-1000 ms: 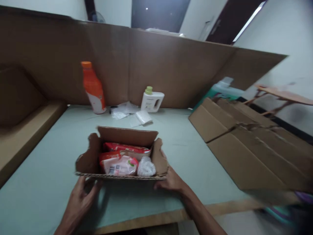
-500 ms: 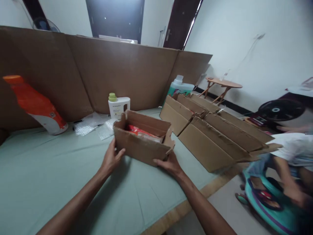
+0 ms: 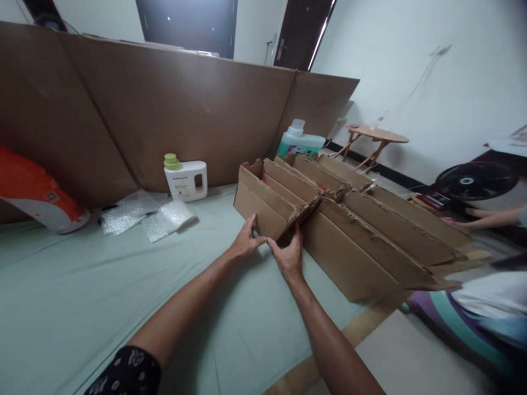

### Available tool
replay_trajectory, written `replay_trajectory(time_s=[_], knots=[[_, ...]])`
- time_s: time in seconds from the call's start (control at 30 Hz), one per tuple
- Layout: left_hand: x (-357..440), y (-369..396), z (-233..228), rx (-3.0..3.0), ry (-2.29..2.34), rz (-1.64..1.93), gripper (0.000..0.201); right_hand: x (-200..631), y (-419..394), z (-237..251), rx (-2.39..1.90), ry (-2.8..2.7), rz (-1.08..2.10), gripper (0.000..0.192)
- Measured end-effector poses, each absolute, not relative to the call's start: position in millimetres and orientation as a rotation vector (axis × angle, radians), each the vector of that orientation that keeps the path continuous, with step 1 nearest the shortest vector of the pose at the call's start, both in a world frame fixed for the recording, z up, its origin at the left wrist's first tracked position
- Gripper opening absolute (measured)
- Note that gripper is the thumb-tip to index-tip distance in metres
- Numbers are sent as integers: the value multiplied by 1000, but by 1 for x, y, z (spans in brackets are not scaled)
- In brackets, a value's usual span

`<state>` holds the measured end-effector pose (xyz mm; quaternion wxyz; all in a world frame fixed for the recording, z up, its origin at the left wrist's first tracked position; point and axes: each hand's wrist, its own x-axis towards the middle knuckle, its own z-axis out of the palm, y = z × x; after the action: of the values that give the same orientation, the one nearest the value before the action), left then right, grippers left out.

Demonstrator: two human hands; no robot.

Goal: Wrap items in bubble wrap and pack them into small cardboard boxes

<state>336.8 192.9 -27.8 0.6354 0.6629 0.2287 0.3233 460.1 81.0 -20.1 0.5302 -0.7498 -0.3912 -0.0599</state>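
A small open cardboard box (image 3: 263,206) rests on the pale green sheet (image 3: 82,296), pushed up against several larger flattened cardboard boxes (image 3: 370,230) on its right. My left hand (image 3: 246,242) presses on the box's near wall with fingers spread. My right hand (image 3: 289,254) touches the box's near right corner, where it meets the larger cardboard. The box's contents are hidden from this angle, apart from a sliver of red (image 3: 325,190) by the torn flaps.
A white jug with a green cap (image 3: 186,179), bubble-wrap pieces (image 3: 144,216) and an orange bottle (image 3: 37,192) lie along the tall cardboard wall (image 3: 164,115). A teal jug (image 3: 298,142) stands behind the boxes. Another person's arm (image 3: 489,218) and a ride-on toy (image 3: 457,323) are at the right.
The small box has slid right and away, ending against the larger cardboard boxes. Both hands followed it, and the view turned to the right.
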Motion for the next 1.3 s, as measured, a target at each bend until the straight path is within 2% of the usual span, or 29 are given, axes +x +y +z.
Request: replay_trajectory(time_s=[0.1,0.3,0.47,0.57,0.67,0.83,0.97,1.1,1.17,1.3], knots=[[341,214,-23,1478,608,757,84,465,75,-21,-1743,-895,-34,92],[357,243,-14,1434,610,775,100,474,70,-20,-1749,-840,39,86],[370,241,-18,1444,577,741,103,475,74,-26,-1766,-824,60,84],[374,235,-18,1472,534,715,97,472,75,-30,-1777,-837,89,82],[364,216,-13,1544,454,666,79,470,70,-31,-1793,-877,117,75],[278,148,-10,1795,375,547,45,456,55,-22,-1806,-987,196,51],[166,86,-10,2270,295,427,45,420,52,-20,-1771,-1202,287,37],[69,44,-5,2453,542,311,52,356,67,-27,-1685,-1620,403,35],[34,31,-4,2442,641,275,49,323,89,-30,-1611,-1805,427,35],[-23,21,0,2382,675,329,36,272,172,-19,-1584,-1940,238,51]])
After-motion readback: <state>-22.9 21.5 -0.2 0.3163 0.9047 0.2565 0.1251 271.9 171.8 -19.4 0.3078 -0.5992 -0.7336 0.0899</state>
